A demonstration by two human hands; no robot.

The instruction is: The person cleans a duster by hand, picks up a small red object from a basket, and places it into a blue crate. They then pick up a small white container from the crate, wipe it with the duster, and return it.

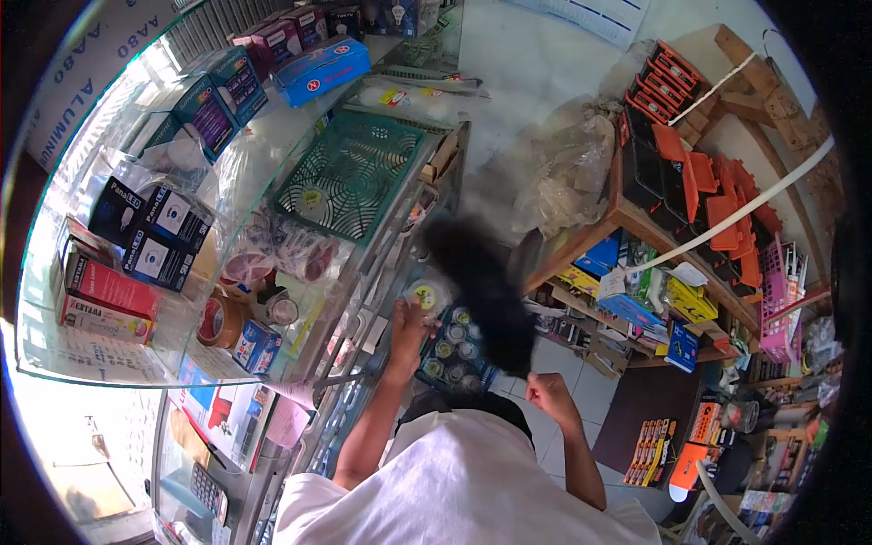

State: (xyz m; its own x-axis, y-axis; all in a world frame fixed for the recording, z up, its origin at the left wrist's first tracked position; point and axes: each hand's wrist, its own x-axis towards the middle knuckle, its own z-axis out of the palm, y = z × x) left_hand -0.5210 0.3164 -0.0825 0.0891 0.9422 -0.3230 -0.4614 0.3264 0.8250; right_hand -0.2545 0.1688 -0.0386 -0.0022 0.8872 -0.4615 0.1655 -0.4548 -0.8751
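Observation:
My right hand (pixel 550 396) is closed around the handle end of a black feather duster (pixel 495 313), whose fluffy head reaches up and left and is smeared by motion. At the glass counter's edge, my left hand (pixel 409 334) has its fingers on a clear round container (pixel 427 294) with a yellow-green label. Just beside that hand, a blue basket (pixel 488 380) holds several similar round containers (pixel 457 351), partly hidden by the duster. A green plastic basket (pixel 400 168) lies tilted on the counter farther up, with one round container (pixel 312 203) in it.
The glass display counter (pixel 109 371) on the left carries lamp boxes (pixel 163 234), a blue box (pixel 322 70) and tape rolls (pixel 218 320). To the right, a wooden shelf (pixel 581 238) holds orange-and-black bins (pixel 695 195). Batteries (pixel 650 451) hang lower right.

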